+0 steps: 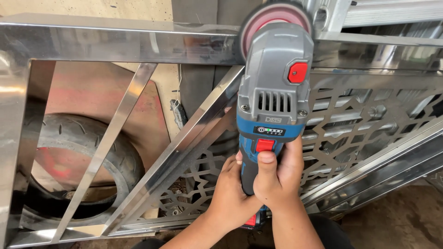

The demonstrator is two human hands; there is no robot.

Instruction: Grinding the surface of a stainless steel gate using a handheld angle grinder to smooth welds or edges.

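Nearest the camera, at about 6 o'clock, the blue handle of a cordless angle grinder (273,103) is wrapped by both hands. The right hand (277,177) is closed tight around the handle, its thumb laid up against the red slide switch. The left hand (229,196) is closed round the same handle just beside it, toward 7 o'clock, its fingers touching those of the right hand. The grip of each hand is thus fully shut on the tool.

Beyond the hands, the grey gear head with its red button is pointed toward 12 o'clock. At its far end a pinkish disc (272,20) is blurred and met by the top rail of a polished steel gate frame (115,44). A perforated patterned panel (369,110) is seen at 3 o'clock, slanted steel bars at 9 o'clock, and behind them a black tyre (115,152) at 8 o'clock.
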